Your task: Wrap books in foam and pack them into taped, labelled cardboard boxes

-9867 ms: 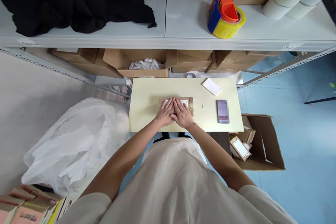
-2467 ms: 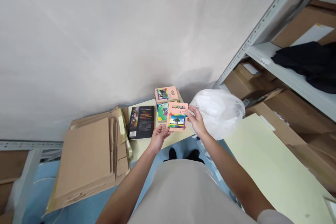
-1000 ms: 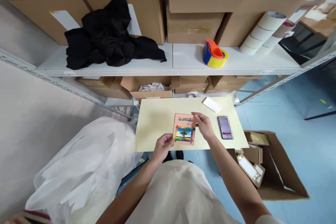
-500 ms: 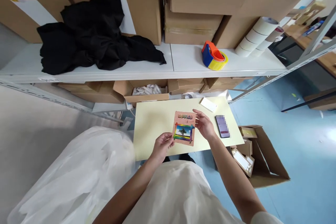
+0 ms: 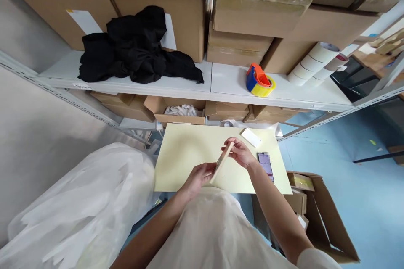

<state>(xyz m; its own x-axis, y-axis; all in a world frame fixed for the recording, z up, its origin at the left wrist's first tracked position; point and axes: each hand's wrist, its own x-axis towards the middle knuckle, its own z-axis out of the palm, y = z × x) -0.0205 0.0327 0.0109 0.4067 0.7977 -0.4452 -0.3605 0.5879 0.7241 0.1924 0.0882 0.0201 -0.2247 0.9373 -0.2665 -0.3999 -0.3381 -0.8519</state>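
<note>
A small book [image 5: 222, 162] is held above the pale yellow table [image 5: 179, 147], turned so that its narrow pale edge faces me. My left hand [image 5: 197, 179] grips its lower end, with thumb and fingers closed on it. At the upper end my right hand [image 5: 240, 153] has its fingers closed round the book. The cover is mostly hidden at this angle. To the right of my right hand lies a phone [image 5: 265, 167] with its screen lit. A small white rectangular item [image 5: 251, 137] rests near the table's far edge.
Beyond the table stands a shelf [image 5: 227, 86] with a tape dispenser [image 5: 260, 82], black cloth [image 5: 135, 48], tape rolls [image 5: 312, 65] and cardboard boxes [image 5: 246, 12]. An open carton [image 5: 336, 222] holding small boxes is on the floor at right. A large white plastic bag [image 5: 94, 201] bulges at left.
The book has turned from its cover facing me to its edge facing me. Both hands keep hold of it, and my right hand has shifted slightly left. The camera view has tilted.
</note>
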